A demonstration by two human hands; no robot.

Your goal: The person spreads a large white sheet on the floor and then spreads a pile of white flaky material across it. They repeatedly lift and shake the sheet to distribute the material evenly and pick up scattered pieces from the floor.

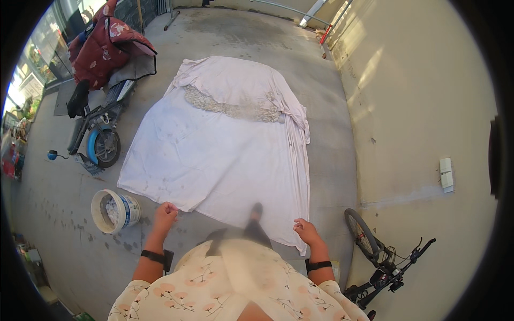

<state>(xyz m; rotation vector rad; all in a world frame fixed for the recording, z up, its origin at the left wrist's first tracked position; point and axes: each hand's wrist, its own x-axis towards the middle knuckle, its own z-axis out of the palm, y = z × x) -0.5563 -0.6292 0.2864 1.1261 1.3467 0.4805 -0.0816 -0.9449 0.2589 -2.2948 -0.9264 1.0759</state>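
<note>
A large white cloth sheet (225, 160) lies spread on the concrete floor before me, its far part folded back. Along the fold lies a band of small pale pieces (225, 107), too small to identify. My left hand (165, 217) hangs with curled fingers by the sheet's near left corner; whether it holds anything is hidden. My right hand (307, 231) is over the sheet's near right edge, its fingers loosely bent and no object visible in it. My shoe (257, 208) appears over the cloth's near part. Left of my left hand, a tilted-looking white bucket (130, 210) contains white lumps (112, 211).
An electric scooter (105, 140) with a red quilted cover (104, 52) is parked at the left. A bicycle (373, 257) leans near the right wall (405, 120). Metal tubing (297, 13) stands at the back. Wet spots mark the concrete floor (76, 200) around the bucket.
</note>
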